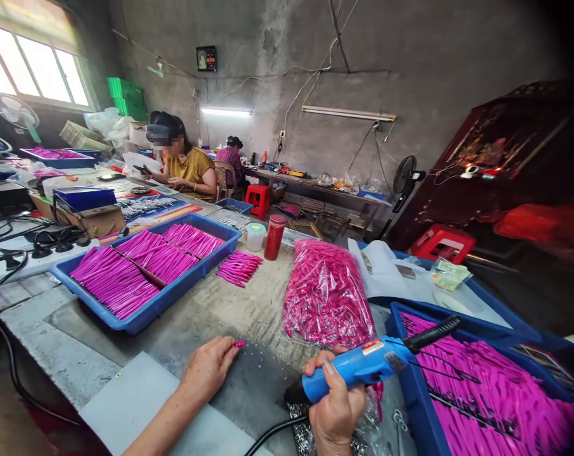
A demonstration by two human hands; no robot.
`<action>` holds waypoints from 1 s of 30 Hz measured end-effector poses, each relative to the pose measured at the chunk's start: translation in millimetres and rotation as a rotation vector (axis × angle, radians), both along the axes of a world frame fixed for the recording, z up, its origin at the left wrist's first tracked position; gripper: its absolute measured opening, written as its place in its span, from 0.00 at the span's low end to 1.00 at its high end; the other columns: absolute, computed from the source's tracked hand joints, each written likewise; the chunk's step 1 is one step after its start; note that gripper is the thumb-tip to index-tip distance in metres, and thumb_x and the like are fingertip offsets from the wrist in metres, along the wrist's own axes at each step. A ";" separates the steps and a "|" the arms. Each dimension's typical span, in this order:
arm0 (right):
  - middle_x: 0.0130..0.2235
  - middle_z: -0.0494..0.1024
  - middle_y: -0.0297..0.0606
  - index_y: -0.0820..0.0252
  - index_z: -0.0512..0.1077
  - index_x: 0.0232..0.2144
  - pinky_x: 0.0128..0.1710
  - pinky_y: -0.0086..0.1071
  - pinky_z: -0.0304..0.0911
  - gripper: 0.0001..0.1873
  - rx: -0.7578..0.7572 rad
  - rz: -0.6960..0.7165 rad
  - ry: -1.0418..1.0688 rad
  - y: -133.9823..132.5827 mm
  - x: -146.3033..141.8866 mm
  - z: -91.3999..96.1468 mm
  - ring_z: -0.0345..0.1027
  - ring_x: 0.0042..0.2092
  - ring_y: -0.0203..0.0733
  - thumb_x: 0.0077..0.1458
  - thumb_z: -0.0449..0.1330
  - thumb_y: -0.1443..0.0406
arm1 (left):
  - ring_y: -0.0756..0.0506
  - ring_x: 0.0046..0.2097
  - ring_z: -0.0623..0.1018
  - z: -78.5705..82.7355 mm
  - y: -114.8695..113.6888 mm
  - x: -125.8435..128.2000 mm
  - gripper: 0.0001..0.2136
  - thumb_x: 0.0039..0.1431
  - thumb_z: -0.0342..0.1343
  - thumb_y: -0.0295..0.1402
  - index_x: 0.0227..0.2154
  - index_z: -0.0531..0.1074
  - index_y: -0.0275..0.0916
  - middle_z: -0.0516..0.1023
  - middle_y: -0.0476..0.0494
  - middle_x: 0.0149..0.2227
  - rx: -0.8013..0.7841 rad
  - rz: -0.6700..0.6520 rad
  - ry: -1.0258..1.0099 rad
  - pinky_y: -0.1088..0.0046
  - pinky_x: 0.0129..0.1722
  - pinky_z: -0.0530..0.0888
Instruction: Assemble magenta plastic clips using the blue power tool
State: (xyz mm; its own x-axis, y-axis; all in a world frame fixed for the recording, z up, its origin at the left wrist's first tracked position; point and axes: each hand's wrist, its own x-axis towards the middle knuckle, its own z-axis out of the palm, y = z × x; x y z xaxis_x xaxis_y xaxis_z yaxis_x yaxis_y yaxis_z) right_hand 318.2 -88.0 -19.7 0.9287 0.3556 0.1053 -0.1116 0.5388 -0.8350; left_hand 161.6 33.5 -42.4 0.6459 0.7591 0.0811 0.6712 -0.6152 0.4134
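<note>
Workshop bench (249, 304) | left hand (209, 367): pink piece (240, 344) | right hand (335, 408): blue tool (362, 367), label unreadable

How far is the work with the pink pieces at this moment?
Looks done: the blue tray on the left holds pink pieces in neat rows, with a small pile beside it. In hand: the left hand pinches one pink piece, and the right hand grips a blue power tool. Probably left: the full clear bag and the right tray of loose pieces.
</note>
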 end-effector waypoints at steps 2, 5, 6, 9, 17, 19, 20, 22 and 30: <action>0.22 0.67 0.27 0.59 0.60 0.35 0.22 0.31 0.58 0.20 0.004 0.005 0.003 -0.6 0.0 0.1 0.63 0.20 0.36 0.40 0.62 0.61 | 0.48 0.32 0.75 -0.5 -0.5 -0.2 0.14 0.60 0.40 0.37 0.27 0.69 0.42 0.73 0.48 0.29 0.010 0.009 0.027 0.76 0.32 0.68; 0.22 0.68 0.27 0.59 0.59 0.35 0.22 0.31 0.58 0.20 0.010 0.022 0.007 -1.5 0.1 -1.5 0.64 0.20 0.36 0.40 0.62 0.61 | 0.48 0.33 0.75 -2.0 0.1 -0.9 0.12 0.60 0.41 0.36 0.29 0.70 0.42 0.74 0.48 0.30 0.023 0.022 0.048 0.76 0.32 0.68; 0.23 0.68 0.27 0.59 0.59 0.36 0.23 0.31 0.58 0.20 0.013 0.028 0.009 -1.8 0.2 -2.3 0.64 0.20 0.36 0.41 0.62 0.61 | 0.48 0.33 0.75 -2.4 0.4 -1.3 0.12 0.60 0.41 0.35 0.30 0.70 0.42 0.74 0.48 0.31 0.024 0.018 0.051 0.76 0.32 0.68; 0.23 0.68 0.27 0.58 0.59 0.37 0.24 0.31 0.59 0.21 0.019 0.039 0.013 -2.4 0.9 -4.6 0.64 0.20 0.36 0.41 0.62 0.61 | 0.48 0.33 0.75 -3.5 1.7 -2.5 0.12 0.60 0.42 0.35 0.30 0.70 0.42 0.74 0.48 0.31 0.029 -0.006 0.053 0.76 0.32 0.69; 0.23 0.67 0.26 0.60 0.60 0.36 0.22 0.31 0.58 0.22 0.017 0.016 0.031 -0.1 2.1 -3.0 0.63 0.19 0.35 0.40 0.63 0.60 | 0.49 0.32 0.75 -11.0 7.7 -7.7 0.13 0.59 0.42 0.35 0.30 0.71 0.41 0.74 0.47 0.30 0.038 -0.070 -0.008 0.77 0.33 0.70; 0.23 0.67 0.27 0.60 0.60 0.36 0.22 0.31 0.59 0.22 0.014 0.009 0.031 0.5 2.2 -3.0 0.63 0.19 0.35 0.40 0.63 0.60 | 0.49 0.31 0.75 -14.5 10.1 -9.0 0.13 0.59 0.42 0.35 0.30 0.71 0.41 0.73 0.47 0.29 0.045 -0.091 -0.046 0.77 0.32 0.70; 0.23 0.68 0.27 0.60 0.60 0.36 0.22 0.31 0.59 0.22 0.012 0.007 0.028 0.7 2.3 -3.2 0.63 0.19 0.35 0.40 0.63 0.60 | 0.49 0.31 0.74 -16.2 11.3 -9.5 0.13 0.59 0.41 0.35 0.29 0.71 0.41 0.73 0.47 0.29 0.051 -0.100 -0.061 0.77 0.32 0.71; 0.23 0.68 0.27 0.60 0.60 0.36 0.22 0.31 0.59 0.22 0.010 0.006 0.021 0.8 2.2 -3.8 0.63 0.19 0.35 0.40 0.63 0.60 | 0.49 0.30 0.74 -19.1 13.1 -10.2 0.14 0.60 0.40 0.36 0.29 0.71 0.41 0.73 0.47 0.28 0.065 -0.110 -0.084 0.77 0.32 0.71; 0.23 0.67 0.27 0.60 0.60 0.37 0.22 0.31 0.59 0.21 0.004 0.004 0.004 0.3 2.0 -5.1 0.63 0.19 0.35 0.41 0.62 0.60 | 0.50 0.30 0.73 -18.6 11.8 -11.2 0.14 0.59 0.40 0.36 0.30 0.71 0.42 0.73 0.47 0.28 0.073 -0.110 -0.113 0.78 0.32 0.71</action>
State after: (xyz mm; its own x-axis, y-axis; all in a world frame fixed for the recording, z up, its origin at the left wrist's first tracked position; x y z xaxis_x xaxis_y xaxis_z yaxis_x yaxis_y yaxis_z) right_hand 320.2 -87.7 -24.9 0.9277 0.3589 0.1032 -0.1168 0.5413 -0.8327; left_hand 150.4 45.3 -61.0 0.7084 0.6739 0.2099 0.5501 -0.7135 0.4339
